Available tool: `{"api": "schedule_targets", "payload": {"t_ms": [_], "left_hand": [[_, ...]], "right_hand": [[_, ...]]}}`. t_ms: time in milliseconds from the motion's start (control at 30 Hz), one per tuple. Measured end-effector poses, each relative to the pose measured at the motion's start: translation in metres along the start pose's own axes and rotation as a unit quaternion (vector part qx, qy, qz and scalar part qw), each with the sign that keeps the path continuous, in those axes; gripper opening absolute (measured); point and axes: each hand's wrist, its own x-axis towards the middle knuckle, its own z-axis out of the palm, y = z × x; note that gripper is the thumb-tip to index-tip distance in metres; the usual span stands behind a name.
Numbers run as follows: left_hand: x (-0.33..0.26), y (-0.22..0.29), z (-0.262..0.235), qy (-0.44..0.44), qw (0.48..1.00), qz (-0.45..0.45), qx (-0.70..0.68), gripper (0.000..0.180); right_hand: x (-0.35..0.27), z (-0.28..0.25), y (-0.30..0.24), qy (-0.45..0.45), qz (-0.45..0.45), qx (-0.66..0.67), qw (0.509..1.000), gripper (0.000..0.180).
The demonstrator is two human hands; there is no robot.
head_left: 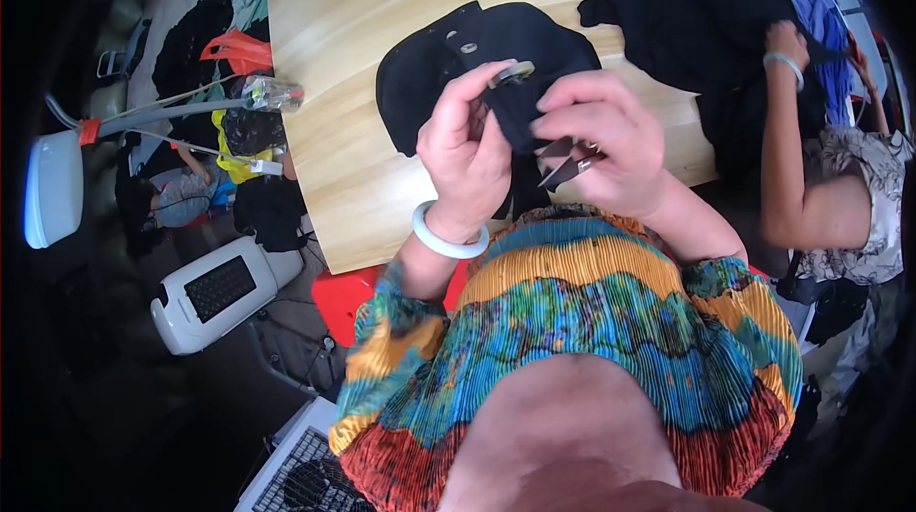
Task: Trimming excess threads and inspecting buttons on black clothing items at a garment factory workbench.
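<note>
Black garment [477, 63]: lies on the pale wooden table [343, 130], its near edge lifted and gathered between both hands at the table's front; 2 metal buttons show on its upper part.

Left to right:

1. White lamp head [52, 188] on a bent grey arm, well off the table's left side.
2. White box with a dark grille [215, 292], on the floor below the table's corner.
3. Orange bag [239, 49] and dark clothes heaped beyond the table's left edge.
4. Left hand [465, 154]: fingers closed on a fold of the black cloth, thumb and forefinger pinching up a round metal piece [515, 73]; white bangle [447, 235] on the wrist.
5. Right hand [601, 145]: closed around small thread snips [568, 164], blades pointing left, just beside the cloth.
6. Second black heap [687, 6] at the far right of the table, a co-worker's hand [787, 40] resting on it, purple cloth behind.

Step in hand, as I judge it: trimming at the pinched spot. The next move seems to call for cloth held taut and the blade tips brought to a loose thread only, clear of the fabric and the left fingers.
</note>
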Motion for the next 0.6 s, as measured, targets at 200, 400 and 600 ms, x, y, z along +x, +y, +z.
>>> {"api": "schedule_targets", "payload": {"t_ms": [200, 400, 600], "left_hand": [[0.002, 0.014, -0.009, 0.011, 0.996, 0.042, -0.084, 0.050], [0.007, 0.013, -0.012, 0.010, 0.982, 0.185, 0.034, 0.034], [0.014, 0.017, -0.011, -0.053, 0.967, 0.235, 0.083, 0.025]], "right_hand": [[0.008, 0.005, -0.011, -0.014, -0.069, 0.023, 0.997, 0.030], [0.017, -0.001, -0.017, -0.038, 0.060, 0.187, 0.980, 0.027], [0.026, -0.004, -0.015, 0.012, 0.153, 0.141, 0.978, 0.025]]}}
